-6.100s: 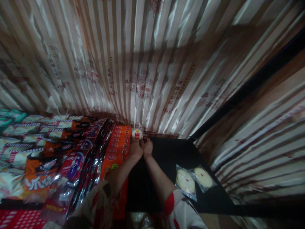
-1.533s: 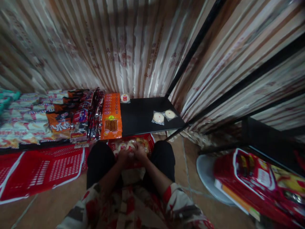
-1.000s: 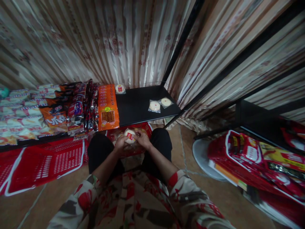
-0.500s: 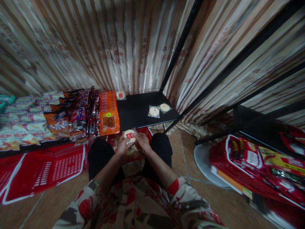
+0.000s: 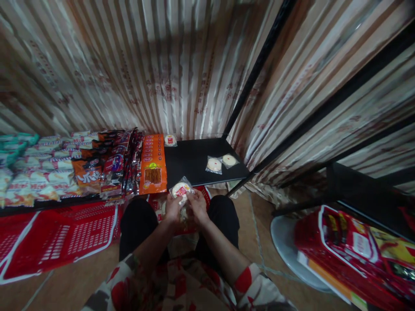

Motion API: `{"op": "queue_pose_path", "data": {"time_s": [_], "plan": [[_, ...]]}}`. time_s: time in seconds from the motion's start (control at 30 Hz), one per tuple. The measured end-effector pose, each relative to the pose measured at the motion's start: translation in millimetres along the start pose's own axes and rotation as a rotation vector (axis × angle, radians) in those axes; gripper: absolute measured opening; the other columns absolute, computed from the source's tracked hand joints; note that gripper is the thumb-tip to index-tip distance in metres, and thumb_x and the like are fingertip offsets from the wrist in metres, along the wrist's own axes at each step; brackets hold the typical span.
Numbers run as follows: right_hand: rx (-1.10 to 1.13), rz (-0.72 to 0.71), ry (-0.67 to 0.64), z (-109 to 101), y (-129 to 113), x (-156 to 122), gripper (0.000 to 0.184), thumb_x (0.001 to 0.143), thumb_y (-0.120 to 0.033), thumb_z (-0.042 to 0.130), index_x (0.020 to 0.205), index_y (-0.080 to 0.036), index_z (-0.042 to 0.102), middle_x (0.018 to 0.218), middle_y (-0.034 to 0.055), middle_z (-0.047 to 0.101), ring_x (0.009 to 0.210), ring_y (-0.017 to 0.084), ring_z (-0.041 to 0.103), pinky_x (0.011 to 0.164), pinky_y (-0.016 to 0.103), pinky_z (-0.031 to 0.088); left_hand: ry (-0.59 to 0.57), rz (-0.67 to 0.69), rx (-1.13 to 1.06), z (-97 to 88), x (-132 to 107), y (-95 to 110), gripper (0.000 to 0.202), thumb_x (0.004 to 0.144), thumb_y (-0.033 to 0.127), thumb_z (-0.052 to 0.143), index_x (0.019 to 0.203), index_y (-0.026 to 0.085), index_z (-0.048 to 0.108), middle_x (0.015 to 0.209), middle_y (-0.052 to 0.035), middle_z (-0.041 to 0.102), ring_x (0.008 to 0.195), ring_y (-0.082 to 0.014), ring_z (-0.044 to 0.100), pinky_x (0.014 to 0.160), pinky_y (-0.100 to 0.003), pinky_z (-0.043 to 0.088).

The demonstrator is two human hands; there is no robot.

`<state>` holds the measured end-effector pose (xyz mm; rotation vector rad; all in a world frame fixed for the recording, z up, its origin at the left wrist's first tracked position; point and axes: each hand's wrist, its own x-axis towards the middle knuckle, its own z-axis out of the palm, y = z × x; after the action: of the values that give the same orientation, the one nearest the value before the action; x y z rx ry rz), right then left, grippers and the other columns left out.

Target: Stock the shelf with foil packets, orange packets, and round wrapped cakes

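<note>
"Which step is this?"

"Holding, I'd say: the left hand (image 5: pixel 173 210) and right hand (image 5: pixel 197 205) both pinch that round white packet in clear plastic (image 5: pixel 178 188), by the near edge of the flat black shelf (image 5: pixel 188 160)."

"And the next move?"

"Calls for a light, level grip, I'd judge."

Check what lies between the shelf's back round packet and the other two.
In the head view, only black shelf surface separates the back packet from the pair.
</note>
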<state>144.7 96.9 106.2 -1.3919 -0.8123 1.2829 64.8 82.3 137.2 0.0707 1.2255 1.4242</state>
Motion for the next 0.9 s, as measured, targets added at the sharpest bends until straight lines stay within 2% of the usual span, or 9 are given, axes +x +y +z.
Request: {"op": "queue_pose_path", "data": {"time_s": [0.2,0.4,0.53,0.63,0.77,0.9], "plan": [[0.025,-0.002,-0.080,-1.4,-13.7,23.0,0.044,0.056,-0.041,0.069,0.093,-0.021,0.056,0.065,-0.0026,0.061,0.054,0.013,0.054,0.051,0.024,0.042,-0.103,0.051,0.103,-9.8,16.2,-2.5,0.027,0.068,0.012,0.060,0.093,0.019,0.053,0.086,-0.0023,0.065,0.072,-0.0117,0.064,0.065,-0.022,0.051],[-0.018,-0.014,-0.152,1.4,-19.0,52.0,0.052,0.051,-0.043,0.073,0.096,-0.019,0.058,0.064,-0.0028,0.060,0.054,0.013,0.054,0.051,0.024,0.042,-0.140,0.092,0.255,-13.8,29.1,9.3,0.023,0.072,0.033,0.061,0.086,0.017,0.054,0.073,-0.0017,0.065,0.059,-0.0101,0.062,0.055,-0.019,0.047],[0.011,-0.027,-0.146,9.5,-33.6,64.5,0.059,0.047,-0.042,0.075,0.097,-0.018,0.056,0.060,-0.0047,0.059,0.051,0.013,0.054,0.051,0.025,0.043,-0.126,0.160,0.407,-9.5,39.8,22.0,0.014,0.069,0.027,0.062,0.076,0.016,0.058,0.060,0.0021,0.059,0.050,-0.0067,0.054,0.046,-0.016,0.038],[-0.007,-0.022,-0.124,16.7,-41.6,75.2,0.055,0.046,-0.042,0.075,0.092,-0.019,0.056,0.064,-0.0023,0.062,0.055,0.014,0.057,0.054,0.026,0.045,-0.101,0.174,0.417,-0.5,49.6,28.7,0.009,0.068,0.022,0.063,0.071,0.015,0.059,0.055,0.0042,0.056,0.045,-0.0051,0.048,0.043,-0.016,0.034],[-0.070,-0.042,-0.152,24.1,-42.6,89.4,0.042,0.047,-0.044,0.075,0.077,-0.019,0.060,0.068,0.0017,0.066,0.061,0.016,0.060,0.058,0.026,0.047,-0.051,0.144,0.302,16.4,62.2,33.6,0.008,0.068,0.020,0.064,0.070,0.015,0.058,0.056,0.0039,0.056,0.046,-0.0057,0.051,0.045,-0.016,0.037],[-0.075,-0.060,-0.185,27.9,-42.5,96.1,0.038,0.052,-0.043,0.073,0.079,-0.018,0.063,0.073,0.0039,0.069,0.066,0.018,0.063,0.063,0.028,0.048,-0.035,0.148,0.233,31.9,72.9,35.4,0.006,0.069,0.017,0.064,0.070,0.015,0.059,0.059,0.0032,0.058,0.048,-0.0047,0.052,0.052,-0.016,0.043]]}}
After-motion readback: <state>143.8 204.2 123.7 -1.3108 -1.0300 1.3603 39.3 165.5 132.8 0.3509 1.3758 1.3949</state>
